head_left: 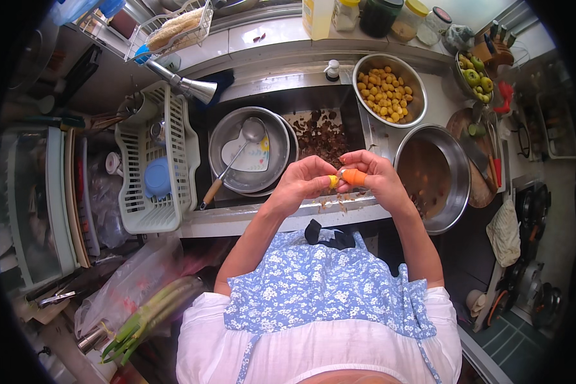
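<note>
My left hand (306,182) pinches a small peeled yellow chestnut (333,182) between thumb and fingers, over the front edge of the sink. Facing it, my right hand (379,179) is closed around a small peeling tool with an orange handle (354,177); its tip meets the chestnut and is too small to make out. Brown shell scraps (323,133) lie heaped in the sink just beyond my hands. Peeled yellow chestnuts fill a steel bowl (422,105) at the back right. Closer on the right, a larger steel basin (465,182) holds murky brown water with dark pieces in it.
Stacked metal bowls (221,128) with a ladle (253,130) and a heart-shaped dish sit in the sink's left part. Left of it stands a pale dish rack (129,203). A round cutting board (486,192) with a cleaver lies far right. Jars (408,22) line the back ledge.
</note>
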Demonstrator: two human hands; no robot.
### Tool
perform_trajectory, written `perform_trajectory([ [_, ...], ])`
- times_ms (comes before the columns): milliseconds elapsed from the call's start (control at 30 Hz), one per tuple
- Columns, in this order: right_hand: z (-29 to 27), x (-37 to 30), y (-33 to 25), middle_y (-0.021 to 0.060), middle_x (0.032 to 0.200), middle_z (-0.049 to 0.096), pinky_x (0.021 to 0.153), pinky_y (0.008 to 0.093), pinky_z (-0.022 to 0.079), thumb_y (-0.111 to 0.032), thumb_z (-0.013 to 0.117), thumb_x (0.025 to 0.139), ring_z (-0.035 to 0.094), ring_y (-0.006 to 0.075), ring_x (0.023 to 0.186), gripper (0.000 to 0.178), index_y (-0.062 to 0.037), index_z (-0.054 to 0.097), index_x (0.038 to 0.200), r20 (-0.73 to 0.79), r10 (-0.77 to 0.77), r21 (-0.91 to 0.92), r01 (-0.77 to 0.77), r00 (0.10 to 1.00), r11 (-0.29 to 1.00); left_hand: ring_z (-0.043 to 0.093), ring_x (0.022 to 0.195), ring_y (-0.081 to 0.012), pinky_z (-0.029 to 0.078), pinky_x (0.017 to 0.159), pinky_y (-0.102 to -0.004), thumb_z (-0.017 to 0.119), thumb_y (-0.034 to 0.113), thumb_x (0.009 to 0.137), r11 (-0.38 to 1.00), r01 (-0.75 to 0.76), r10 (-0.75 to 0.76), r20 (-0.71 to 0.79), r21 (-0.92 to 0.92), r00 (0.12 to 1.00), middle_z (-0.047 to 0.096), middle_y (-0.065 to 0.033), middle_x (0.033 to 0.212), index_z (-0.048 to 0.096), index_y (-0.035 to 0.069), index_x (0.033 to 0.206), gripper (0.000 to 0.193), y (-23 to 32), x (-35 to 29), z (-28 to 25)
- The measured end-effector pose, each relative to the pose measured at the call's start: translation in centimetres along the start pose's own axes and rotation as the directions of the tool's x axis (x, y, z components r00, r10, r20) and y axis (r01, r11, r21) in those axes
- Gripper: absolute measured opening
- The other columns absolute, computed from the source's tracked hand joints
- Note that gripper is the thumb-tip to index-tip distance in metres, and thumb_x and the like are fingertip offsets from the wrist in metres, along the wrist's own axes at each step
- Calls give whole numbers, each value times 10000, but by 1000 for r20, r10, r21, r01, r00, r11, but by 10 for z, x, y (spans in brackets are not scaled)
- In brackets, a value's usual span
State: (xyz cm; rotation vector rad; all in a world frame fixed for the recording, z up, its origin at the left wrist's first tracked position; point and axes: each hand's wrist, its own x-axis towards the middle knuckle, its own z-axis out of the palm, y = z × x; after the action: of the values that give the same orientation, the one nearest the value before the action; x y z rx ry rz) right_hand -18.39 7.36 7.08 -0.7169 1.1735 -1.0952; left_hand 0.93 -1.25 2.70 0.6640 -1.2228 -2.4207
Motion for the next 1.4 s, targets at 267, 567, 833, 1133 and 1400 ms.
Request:
perform_trajectory([
  [267,-9,-6,4,110,947,665,777,283,541,-47,657,861,666,174,857,332,59,530,1149,8,18,-35,-18,1000,999,542,696,-37,414,579,-160,671,99,869,993,-85,85,6,81,996,635,-28,894,600,28,1016,178,-1,1,15],
  [567,-8,-7,14,123,964,654,777,283,542,-46,664,864,663,169,843,335,42,527,1158,-68,-156,-70,151,985,986,497,635,-40,365,523,-160,653,117,899,986,-40,39,-8,-164,999,613,-30,849,613,26,1055,186,-11,7,14],
  [833,-27,-1,12,132,977,649,796,287,551,-33,628,882,665,172,869,330,60,505,1173,-9,-77,166,77,997,983,500,644,-54,397,490,-145,601,123,931,923,2,3,12,-384,1000,592,-46,893,578,9,1122,224,-12,16,22],
  [1133,-13,17,21,99,947,650,736,246,520,-76,664,869,642,126,842,418,55,485,1223,-161,-216,-71,207,963,976,441,508,-21,305,418,-150,508,266,994,972,-94,52,-195,-215,980,534,6,678,590,47,1087,252,-16,30,31],
  [1400,-1,29,22,111,944,652,715,242,544,-34,587,905,646,127,810,376,77,460,1240,-139,-162,71,173,977,982,447,511,-16,263,393,-155,503,244,999,976,-129,74,-290,-176,954,551,0,699,591,45,1092,236,-9,26,20],
])
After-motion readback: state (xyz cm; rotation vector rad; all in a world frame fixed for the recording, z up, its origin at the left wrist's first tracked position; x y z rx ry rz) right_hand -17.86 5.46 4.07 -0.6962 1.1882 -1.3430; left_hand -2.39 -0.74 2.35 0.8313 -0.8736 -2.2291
